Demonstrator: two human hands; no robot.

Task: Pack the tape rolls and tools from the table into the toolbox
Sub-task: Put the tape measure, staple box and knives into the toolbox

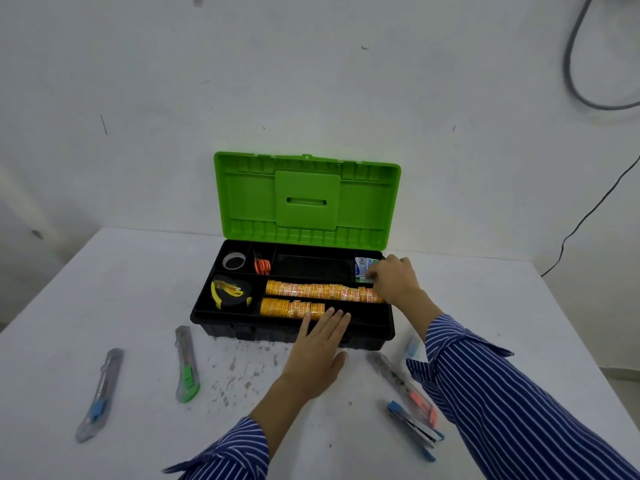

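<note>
Toolbox: a black toolbox point(242, 332) with its green lid point(306, 199) raised is set toward the far edge of the white table point(69, 306), its tray divided into compartments.
Packed so far: two rows of orange tape rolls point(318, 291) are laid in the long front compartments; a yellow tape measure point(231, 293) fills the front left compartment; a clear tape roll point(233, 260) and orange scissors point(262, 266) are seen in the far left compartments.
Right hand: the right hand point(393, 280) is reached into the far right compartment, its fingers curled on a small blue-and-white box point(363, 266); whether the box is pinched or only pressed cannot be told.
Left hand: the left hand point(320, 344) is laid flat, fingers straight, on the front rim of the toolbox, holding nothing.
Left on the table: a blue-slider utility knife point(99, 394) and a green utility knife point(186, 363) lie near the front left edge; an orange utility knife point(403, 386) and a blue stapler point(415, 431) lie toward the front right, partly hidden by the sleeve.
Handling: the knives are judged light, stiff and rather slick in their clear casings; they are best taken at mid-body, across the width, away from the blade end. The stapler is likely heavier and should be gripped around its closed body.
</note>
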